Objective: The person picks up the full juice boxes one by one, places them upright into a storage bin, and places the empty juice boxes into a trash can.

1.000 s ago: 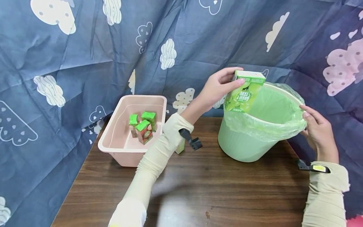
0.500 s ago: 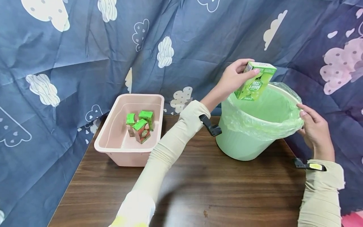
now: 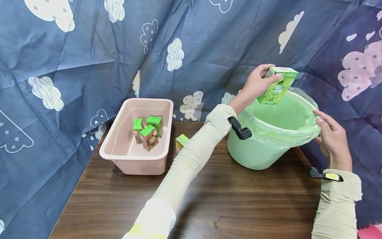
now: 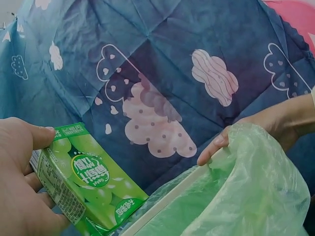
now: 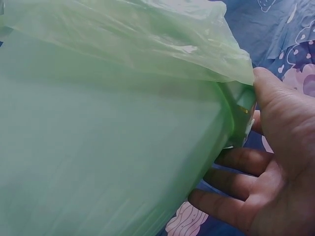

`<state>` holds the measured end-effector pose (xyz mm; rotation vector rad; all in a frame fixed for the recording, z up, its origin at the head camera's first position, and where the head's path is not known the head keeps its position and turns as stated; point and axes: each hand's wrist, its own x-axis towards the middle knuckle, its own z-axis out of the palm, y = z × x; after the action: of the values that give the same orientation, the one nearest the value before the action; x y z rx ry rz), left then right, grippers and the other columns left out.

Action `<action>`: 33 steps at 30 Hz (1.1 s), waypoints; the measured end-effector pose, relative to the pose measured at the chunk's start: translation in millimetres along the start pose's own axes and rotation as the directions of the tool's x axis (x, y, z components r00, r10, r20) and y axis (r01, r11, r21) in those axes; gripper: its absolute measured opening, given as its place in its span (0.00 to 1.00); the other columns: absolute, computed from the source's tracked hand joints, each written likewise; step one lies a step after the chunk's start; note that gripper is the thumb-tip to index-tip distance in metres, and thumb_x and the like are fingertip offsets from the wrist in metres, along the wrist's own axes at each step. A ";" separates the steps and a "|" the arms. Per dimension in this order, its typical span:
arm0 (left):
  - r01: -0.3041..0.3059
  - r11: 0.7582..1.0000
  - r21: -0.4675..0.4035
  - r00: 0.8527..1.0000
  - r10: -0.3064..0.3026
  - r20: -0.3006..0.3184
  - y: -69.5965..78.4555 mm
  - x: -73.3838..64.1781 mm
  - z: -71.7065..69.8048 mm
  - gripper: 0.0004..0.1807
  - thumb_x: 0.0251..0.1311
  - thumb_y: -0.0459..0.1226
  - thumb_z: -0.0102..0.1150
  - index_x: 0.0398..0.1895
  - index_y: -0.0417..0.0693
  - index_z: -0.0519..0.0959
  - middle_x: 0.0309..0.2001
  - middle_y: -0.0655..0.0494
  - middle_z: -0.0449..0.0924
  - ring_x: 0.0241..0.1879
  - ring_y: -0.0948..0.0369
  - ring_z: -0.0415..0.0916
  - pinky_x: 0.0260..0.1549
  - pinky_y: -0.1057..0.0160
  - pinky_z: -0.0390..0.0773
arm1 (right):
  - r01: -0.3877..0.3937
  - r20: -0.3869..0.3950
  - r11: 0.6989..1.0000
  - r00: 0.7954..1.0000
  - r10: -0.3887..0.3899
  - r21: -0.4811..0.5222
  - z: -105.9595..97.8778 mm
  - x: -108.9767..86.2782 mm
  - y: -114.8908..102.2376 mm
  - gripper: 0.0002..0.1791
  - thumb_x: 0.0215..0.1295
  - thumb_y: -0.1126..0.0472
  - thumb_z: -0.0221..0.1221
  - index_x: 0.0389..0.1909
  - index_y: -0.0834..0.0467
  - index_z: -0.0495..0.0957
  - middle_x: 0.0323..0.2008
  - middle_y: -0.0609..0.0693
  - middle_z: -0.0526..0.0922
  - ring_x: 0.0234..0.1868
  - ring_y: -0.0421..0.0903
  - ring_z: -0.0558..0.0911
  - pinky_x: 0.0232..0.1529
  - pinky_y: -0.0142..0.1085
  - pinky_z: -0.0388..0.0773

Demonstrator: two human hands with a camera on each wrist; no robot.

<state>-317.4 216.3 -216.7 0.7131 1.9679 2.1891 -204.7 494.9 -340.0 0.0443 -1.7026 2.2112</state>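
My left hand [image 3: 259, 83] pinches a green juice box [image 3: 278, 87] with grapes printed on it, above the mouth of a pale green trash can [image 3: 253, 152]. In the left wrist view the juice box [image 4: 93, 177] is tilted, its label facing the camera, with the thumb on its front. A thin green bag [image 3: 280, 136] lines the can and folds over its rim. At the can's right side my right hand [image 3: 334, 136] grips the rim through the bag. The right wrist view shows that hand [image 5: 280, 162] with its thumb at the bag's edge and fingers against the outer wall.
A pink plastic basin [image 3: 134, 162] stands left on the brown wooden table [image 3: 244, 205]. Several small boxes with green tops, such as the reddish one [image 3: 150, 137], stand inside it. Another small box [image 3: 181, 141] stands between basin and left sleeve. A blue cloud-print cloth [image 3: 209, 39] hangs behind.
My left hand has carried the juice box to the right, from the can's left edge to over its opening. The right hand keeps its grip on the rim.
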 end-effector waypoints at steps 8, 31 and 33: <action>-0.020 0.999 -0.042 1.000 0.020 0.000 -9.2 -0.9 3.3 0.26 0.64 0.35 0.67 0.65 0.51 0.75 0.59 0.65 0.80 0.59 0.75 0.71 0.51 0.78 0.71 | -0.004 0.009 1.000 1.000 0.004 -0.021 6.3 1.3 3.4 0.22 0.75 0.64 0.56 0.67 0.57 0.76 0.43 0.46 0.85 0.34 0.39 0.86 0.30 0.32 0.84; -0.166 0.971 -0.172 0.982 0.180 0.064 -38.4 -58.6 -79.9 0.31 0.67 0.29 0.62 0.72 0.38 0.67 0.68 0.46 0.74 0.62 0.68 0.74 0.59 0.73 0.71 | -0.008 0.003 1.000 1.000 0.008 0.024 1.1 0.1 -0.4 0.21 0.74 0.65 0.57 0.66 0.57 0.77 0.42 0.47 0.85 0.33 0.40 0.86 0.29 0.34 0.85; -0.193 0.969 -0.152 0.978 0.202 0.043 -46.6 -69.7 -92.7 0.31 0.66 0.28 0.62 0.72 0.36 0.67 0.68 0.45 0.74 0.65 0.65 0.73 0.62 0.72 0.70 | -0.011 0.000 1.000 1.000 0.011 0.023 -0.2 -1.2 -0.3 0.21 0.74 0.65 0.57 0.66 0.56 0.77 0.42 0.47 0.85 0.33 0.40 0.86 0.29 0.33 0.85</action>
<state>-304.4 112.1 -284.5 0.9761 1.7534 2.3640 -203.5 494.9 -340.0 0.0408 -1.6811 2.2395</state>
